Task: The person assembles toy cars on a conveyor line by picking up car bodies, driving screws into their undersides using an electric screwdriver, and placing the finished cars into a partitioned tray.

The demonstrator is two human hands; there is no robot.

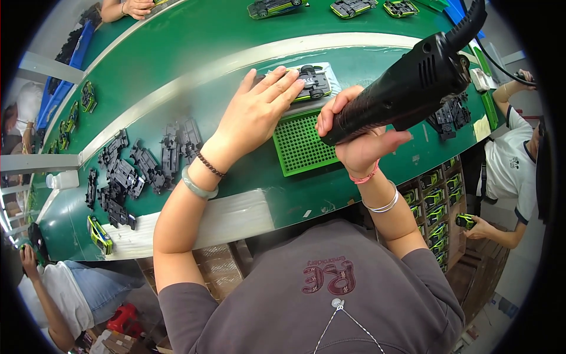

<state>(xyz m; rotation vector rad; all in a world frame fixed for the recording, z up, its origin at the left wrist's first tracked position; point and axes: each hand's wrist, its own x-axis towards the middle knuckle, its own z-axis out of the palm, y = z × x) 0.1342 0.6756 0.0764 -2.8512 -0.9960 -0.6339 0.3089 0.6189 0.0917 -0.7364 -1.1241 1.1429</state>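
Note:
My left hand (259, 109) lies with fingers stretched out, their tips on an upside-down toy car (314, 82). Its dark underside and wheels face up, and a pale cloth shows beside it. My right hand (359, 133) is wrapped round a black corded electric screwdriver (401, 88), tilted across the view with its cord (469, 26) at the upper right. The tool's working tip cannot be seen. Between my hands sits a green perforated tray (303, 144), just in front of the car.
Black toy car chassis (127, 171) are heaped left of my left arm; more chassis (451, 118) lie at right. Several toy cars (354, 7) stand along the far side of the green table (236, 171). A divided box (457, 236) of cars is below right. Co-workers are nearby on both sides.

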